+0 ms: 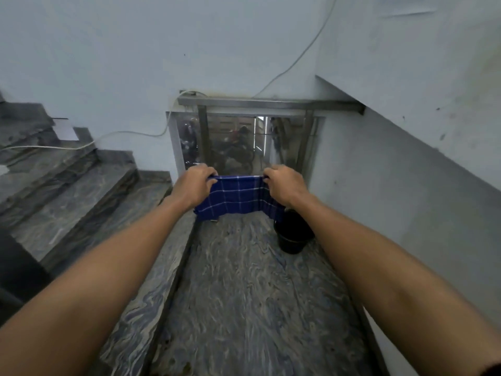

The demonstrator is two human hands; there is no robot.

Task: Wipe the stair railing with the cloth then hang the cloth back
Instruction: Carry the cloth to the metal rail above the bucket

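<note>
We hold the blue checked cloth [238,196] stretched between both hands, the left hand [193,183] and the right hand [283,184] each with fingers curled tight on a top corner. It hangs in front of the steel-and-glass stair railing [271,104], below its top bar and above the black bucket [294,234]. We cannot tell whether wiping is done; hanging remains.

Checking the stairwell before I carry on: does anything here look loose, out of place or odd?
A white cable trails loose down the wall and across the grey marble steps, a possible trip hazard. White paper lies on one step. The blue checked cloth is held taut between left hand and right hand.
</note>
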